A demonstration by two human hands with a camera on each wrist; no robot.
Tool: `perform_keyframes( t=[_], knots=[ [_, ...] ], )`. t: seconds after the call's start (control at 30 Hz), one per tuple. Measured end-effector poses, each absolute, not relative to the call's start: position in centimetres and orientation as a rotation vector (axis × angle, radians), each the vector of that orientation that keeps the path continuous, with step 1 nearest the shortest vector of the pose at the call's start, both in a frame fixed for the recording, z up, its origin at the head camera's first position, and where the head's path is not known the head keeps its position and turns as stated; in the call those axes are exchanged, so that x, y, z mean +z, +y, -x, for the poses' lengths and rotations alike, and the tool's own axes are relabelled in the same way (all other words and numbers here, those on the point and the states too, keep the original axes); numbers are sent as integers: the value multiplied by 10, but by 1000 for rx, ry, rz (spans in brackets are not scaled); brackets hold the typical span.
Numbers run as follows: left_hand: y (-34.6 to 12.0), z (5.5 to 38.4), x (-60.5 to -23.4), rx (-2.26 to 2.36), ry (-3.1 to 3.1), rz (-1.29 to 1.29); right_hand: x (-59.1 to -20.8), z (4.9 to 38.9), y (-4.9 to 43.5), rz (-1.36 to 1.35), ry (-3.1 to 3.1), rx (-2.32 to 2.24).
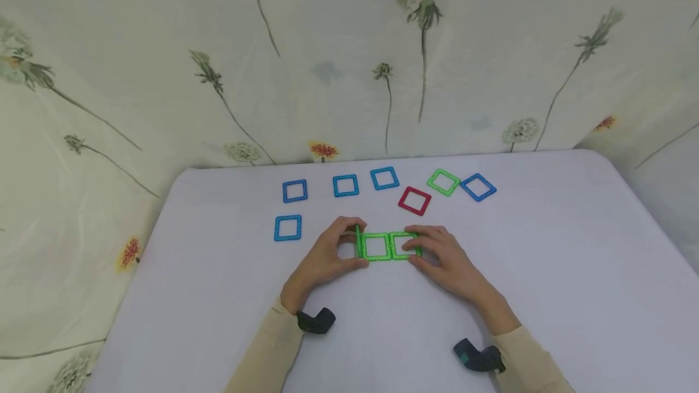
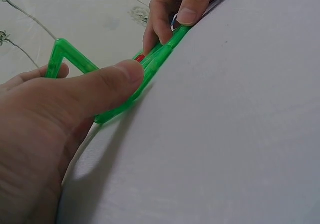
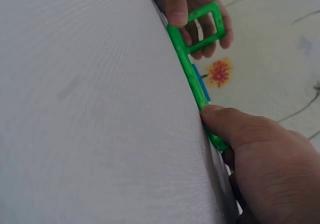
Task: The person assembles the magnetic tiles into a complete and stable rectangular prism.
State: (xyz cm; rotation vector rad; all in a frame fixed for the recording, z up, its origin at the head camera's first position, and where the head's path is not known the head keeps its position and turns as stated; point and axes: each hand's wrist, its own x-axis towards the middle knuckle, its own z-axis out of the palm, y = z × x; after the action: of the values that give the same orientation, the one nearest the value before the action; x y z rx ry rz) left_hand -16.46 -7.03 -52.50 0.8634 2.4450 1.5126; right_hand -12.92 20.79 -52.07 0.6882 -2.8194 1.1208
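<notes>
Two green square magnetic tile frames lie flat side by side on the white table: a left one (image 1: 377,259) and a right one (image 1: 400,258). A third green magnetic tile (image 3: 219,20) stands upright along the left one's outer edge. My left hand (image 1: 329,253) grips around this corner, thumb at the near edge and fingers at the far side. With thumb and fingers, my right hand (image 1: 446,259) holds the right flat tile by its near and far edges. In the left wrist view, the left thumb (image 2: 117,81) presses along the green edge.
Beyond the hands lie several loose blue tiles (image 1: 295,200), a red tile (image 1: 406,205) and another green tile (image 1: 437,187). One blue tile (image 1: 287,238) is left of my left hand. A flowered cloth (image 1: 327,96) hangs behind the table (image 1: 546,229).
</notes>
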Motion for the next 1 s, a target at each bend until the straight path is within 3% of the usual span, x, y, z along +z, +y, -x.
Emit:
perform_keyframes(
  t=[1.0],
  knots=[
    [-72,164,-522,1417,2547,-832,-522,131,209,-701,-2811,1105]
  ],
)
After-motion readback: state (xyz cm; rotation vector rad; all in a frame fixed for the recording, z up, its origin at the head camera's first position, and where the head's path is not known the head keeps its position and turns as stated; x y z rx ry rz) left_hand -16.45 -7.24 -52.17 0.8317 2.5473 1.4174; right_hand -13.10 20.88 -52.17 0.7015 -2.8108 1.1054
